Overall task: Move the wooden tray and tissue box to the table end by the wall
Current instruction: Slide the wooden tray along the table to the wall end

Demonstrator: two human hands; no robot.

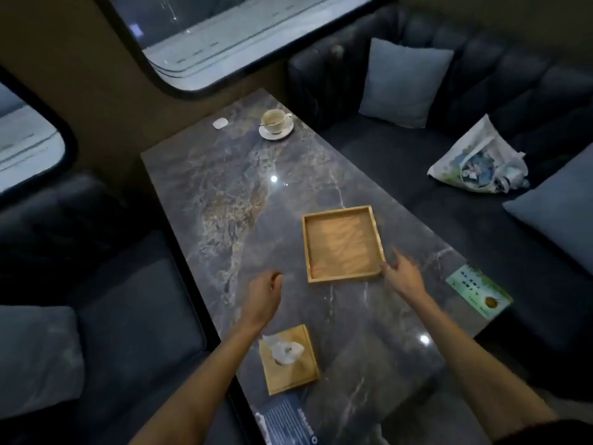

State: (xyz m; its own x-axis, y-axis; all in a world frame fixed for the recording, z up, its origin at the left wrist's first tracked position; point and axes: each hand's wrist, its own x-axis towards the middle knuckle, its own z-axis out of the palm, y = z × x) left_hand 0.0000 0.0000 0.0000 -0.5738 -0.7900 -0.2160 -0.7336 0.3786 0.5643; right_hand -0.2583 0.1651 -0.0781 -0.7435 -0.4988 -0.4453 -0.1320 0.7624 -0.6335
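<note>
1. The wooden tray [344, 244] lies flat and empty at centre right of the frame on the bench [224, 194]. It is nearly square, so no clear long axis; its sides run slightly skewed toward the wall at upper left.
2. The right hand [401, 274], fingers spread open, touches its near right corner.
3. The left hand [264, 295] hovers loosely curled, holding nothing, left of the tray.
4. Best grip: one hand per opposite rim, lift level, steer clear of the cup [275, 121].
5. The tissue box [288, 359] waits at lower centre.
</note>
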